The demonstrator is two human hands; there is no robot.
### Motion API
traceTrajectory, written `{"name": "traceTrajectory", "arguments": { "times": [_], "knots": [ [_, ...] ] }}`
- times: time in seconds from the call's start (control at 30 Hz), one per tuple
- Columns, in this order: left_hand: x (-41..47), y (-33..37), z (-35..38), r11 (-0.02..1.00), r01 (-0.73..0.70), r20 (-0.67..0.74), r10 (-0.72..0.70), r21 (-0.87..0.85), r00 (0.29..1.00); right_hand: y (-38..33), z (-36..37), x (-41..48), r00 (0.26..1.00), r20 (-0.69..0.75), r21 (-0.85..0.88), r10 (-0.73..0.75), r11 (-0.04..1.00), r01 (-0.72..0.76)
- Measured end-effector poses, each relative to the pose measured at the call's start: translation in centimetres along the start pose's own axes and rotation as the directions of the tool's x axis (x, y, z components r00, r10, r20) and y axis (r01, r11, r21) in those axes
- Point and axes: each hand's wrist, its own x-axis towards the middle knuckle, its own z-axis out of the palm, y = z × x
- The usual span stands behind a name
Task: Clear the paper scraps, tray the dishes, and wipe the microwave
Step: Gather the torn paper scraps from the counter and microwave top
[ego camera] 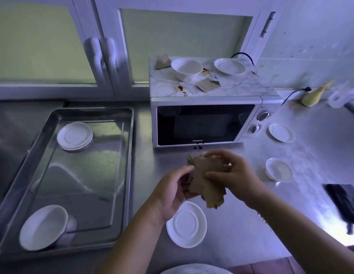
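Both hands hold a bunch of brown paper scraps above the counter in front of the microwave. My left hand grips the bunch from the left, and my right hand pinches it from the right. On the microwave's marble-patterned top lie two more brown scraps, a white bowl, a white saucer and reddish stains. The steel tray at left holds stacked saucers and a bowl.
White saucers lie on the steel counter: one below my hands, two to the right. A dark cloth lies at the right edge, a yellow cloth by the wall. Red spots mark the counter. Cabinet doors stand behind.
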Motion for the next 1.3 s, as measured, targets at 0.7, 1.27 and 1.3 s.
{"name": "traceTrajectory", "arguments": {
  "times": [0.7, 1.27, 1.3],
  "knots": [
    [-0.7, 0.0, -0.6, 0.971, -0.204, -0.164, 0.223, 0.126, 0.961, -3.0, -3.7, 5.6, 0.992, -0.102, 0.01, -0.078, 0.997, 0.08],
    [-0.7, 1.0, 2.1, 0.81, -0.498, -0.275, 0.578, 0.31, 0.768, -1.2, -7.8, 23.4, 0.861, 0.096, -0.898, -0.499, 0.33, 0.291],
    [-0.8, 0.8, 2.2, 0.795, -0.503, -0.278, 0.596, 0.339, 0.753, -0.6, -8.2, 22.8, 0.826, 0.067, -0.88, -0.56, 0.357, 0.314]
  ]
}}
